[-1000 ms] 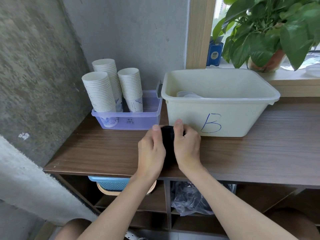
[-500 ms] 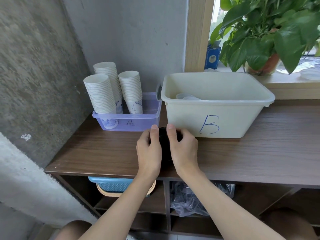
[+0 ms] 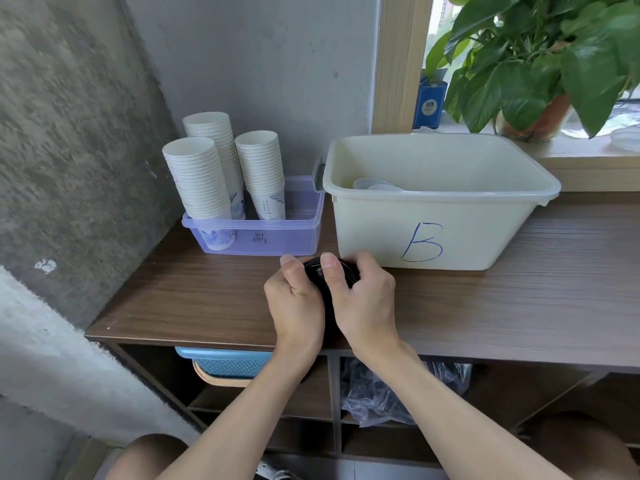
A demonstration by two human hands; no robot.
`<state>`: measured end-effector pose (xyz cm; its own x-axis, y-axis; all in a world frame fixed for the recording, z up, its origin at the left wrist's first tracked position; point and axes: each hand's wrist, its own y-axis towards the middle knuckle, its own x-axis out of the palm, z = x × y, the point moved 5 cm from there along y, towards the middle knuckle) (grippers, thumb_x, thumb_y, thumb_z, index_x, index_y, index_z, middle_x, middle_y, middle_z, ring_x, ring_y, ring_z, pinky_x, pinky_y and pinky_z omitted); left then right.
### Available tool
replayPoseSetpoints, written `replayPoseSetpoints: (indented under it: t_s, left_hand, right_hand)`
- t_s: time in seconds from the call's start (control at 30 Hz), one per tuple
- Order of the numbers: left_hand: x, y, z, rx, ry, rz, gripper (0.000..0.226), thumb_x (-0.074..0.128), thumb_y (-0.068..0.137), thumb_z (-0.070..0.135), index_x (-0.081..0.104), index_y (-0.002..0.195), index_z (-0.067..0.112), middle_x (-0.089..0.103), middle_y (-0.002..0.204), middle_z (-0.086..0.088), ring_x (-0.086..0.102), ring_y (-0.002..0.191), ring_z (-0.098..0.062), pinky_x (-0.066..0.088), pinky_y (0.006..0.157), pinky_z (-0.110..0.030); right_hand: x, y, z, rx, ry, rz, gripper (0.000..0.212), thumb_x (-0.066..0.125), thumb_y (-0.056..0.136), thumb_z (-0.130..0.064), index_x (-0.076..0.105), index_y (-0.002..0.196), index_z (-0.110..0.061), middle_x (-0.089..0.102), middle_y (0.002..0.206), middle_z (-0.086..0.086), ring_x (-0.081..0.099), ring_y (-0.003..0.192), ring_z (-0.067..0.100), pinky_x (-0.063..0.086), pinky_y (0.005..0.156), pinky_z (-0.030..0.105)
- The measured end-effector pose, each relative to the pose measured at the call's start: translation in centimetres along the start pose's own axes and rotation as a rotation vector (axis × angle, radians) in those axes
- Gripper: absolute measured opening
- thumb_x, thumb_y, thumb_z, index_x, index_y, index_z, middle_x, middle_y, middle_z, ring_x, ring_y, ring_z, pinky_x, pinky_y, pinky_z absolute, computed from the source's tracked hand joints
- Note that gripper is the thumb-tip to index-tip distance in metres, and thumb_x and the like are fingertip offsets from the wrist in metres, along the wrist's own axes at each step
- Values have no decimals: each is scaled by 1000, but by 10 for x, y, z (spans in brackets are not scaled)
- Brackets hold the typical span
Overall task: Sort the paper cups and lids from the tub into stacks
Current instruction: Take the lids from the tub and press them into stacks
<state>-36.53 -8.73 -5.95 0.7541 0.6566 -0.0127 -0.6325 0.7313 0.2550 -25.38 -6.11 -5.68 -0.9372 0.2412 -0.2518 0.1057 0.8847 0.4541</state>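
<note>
lids (image 3: 347,273) — black stack lying lengthwise from the front edge of the worktop (image 3: 194,289) toward the tub (image 3: 433,199) — clasped between left hand (image 3: 296,306) and right hand (image 3: 363,299).

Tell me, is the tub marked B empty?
Not empty: translucent lids show inside the tub by its left wall; the rest of its floor is hidden.

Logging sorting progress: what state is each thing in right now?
Black lids, one stack, gripped from both sides
Left hand, gripping the lids
Right hand, gripping the lids
Tub, holds some clear lids
Paper cups, three upright stacks in purple bin
</note>
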Motion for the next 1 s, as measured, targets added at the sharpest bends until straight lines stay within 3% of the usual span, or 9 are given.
replayPoseSetpoints:
  t_s: [0.17, 0.2, 0.27, 0.37, 0.43, 0.6, 0.77, 0.9, 1.0]
  left_hand:
    - [0, 1, 0, 93, 12, -107, 54, 25, 108, 20, 41, 56, 18, 45, 46, 12, 37, 47, -2, 33, 52, -24]
    - [2, 2, -1, 124, 12, -221, 53, 23, 108, 25, 53, 64, 19, 56, 55, 16, 49, 55, 1, 39, 59, -22]
    - [5, 2, -5, 193, 71, -457, 54, 22, 106, 45, 68, 105, 16, 72, 99, 14, 65, 98, 0, 48, 87, -23]
    - [4, 5, -11, 262, 133, -573, 72, 24, 96, 67, 56, 135, 15, 62, 133, 5, 52, 127, -2, 39, 105, -20]
    - [4, 4, -6, 305, 117, -570, 70, 29, 95, 66, 56, 133, 14, 63, 129, 7, 55, 123, -1, 40, 101, -15]
    - [1, 1, -7, 330, 145, -460, 44, 42, 99, 46, 62, 121, 12, 69, 114, 4, 63, 109, -10, 48, 94, -26]
    - [-5, 3, -4, 257, 125, -241, 23, 45, 101, 24, 59, 116, 13, 64, 104, 10, 57, 98, 12, 39, 85, -5]
    - [-4, 7, -8, 215, 158, -387, 18, 54, 99, 18, 56, 117, 14, 64, 103, 13, 58, 93, 14, 40, 81, -4]
    - [-4, 17, -11, 199, 233, -529, 26, 64, 94, 9, 59, 119, 13, 66, 102, 13, 60, 93, 15, 41, 82, -3]
  right_hand:
    - [-1, 4, 2, 12, 19, -16, 61, 45, 75, -68, 63, 81, -10, 65, 70, -4, 58, 67, 12, 44, 64, 24]
    - [-4, 7, 4, 5, 14, -22, 61, 45, 75, -67, 64, 83, -10, 65, 73, -4, 58, 69, 11, 44, 66, 22]
    - [-9, 13, 8, -15, -12, -51, 58, 47, 76, -64, 66, 87, -11, 66, 77, -4, 60, 73, 12, 42, 68, 18]
    - [-13, 16, 14, -43, -39, -98, 53, 53, 78, -59, 67, 91, -10, 69, 83, -1, 61, 78, 12, 42, 69, 15]
    - [-14, 15, 14, -58, -26, -114, 56, 49, 77, -62, 67, 92, -11, 69, 84, -2, 60, 78, 10, 41, 69, 11]
    - [-13, 10, 10, -68, 29, -151, 50, 48, 79, -59, 66, 98, -17, 66, 88, -10, 60, 83, 4, 41, 74, 8]
    - [-4, 7, 4, -34, 93, -251, 28, 53, 84, -57, 54, 104, -37, 64, 96, -20, 60, 94, -6, 44, 82, 10]
    - [-7, 11, 10, -25, 59, -188, 20, 61, 86, -40, 61, 100, -25, 66, 93, -8, 61, 88, 7, 47, 80, 22]
    - [-6, 12, 12, -58, 0, -240, 30, 65, 84, -34, 63, 108, -15, 60, 96, -11, 55, 90, 4, 40, 81, 9]
